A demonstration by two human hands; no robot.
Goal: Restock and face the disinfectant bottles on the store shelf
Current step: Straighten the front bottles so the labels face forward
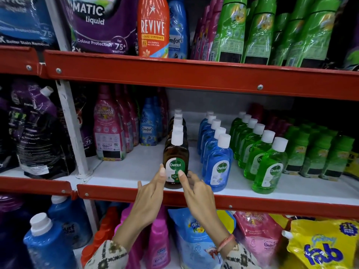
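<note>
1. Your left hand (150,193) and right hand (196,191) meet at the front edge of the middle shelf (124,179). Both touch the front brown bottle (175,162) with spread fingertips, the left on its left side, the right on its label face and right side. Neither hand wraps it, so you appear to be turning or nudging it, not carrying it.
2. That bottle stands upright just behind the red front lip (252,202), its label facing out.
3. Behind it the brown row (178,121) runs straight toward the back of the shelf, caps lined up.
4. To the right, the blue row (217,162) and the green row (269,167) each stand in file, front labels facing out, fronts close to the lip.
5. By my reading, stocking looks largely done: three rows are filled and faced. Bare shelf shows between the brown row and the pink bottles (108,133) at the left, and behind the rows toward the back wall.
6. What seems left is squaring the brown front with its neighbours.
</note>
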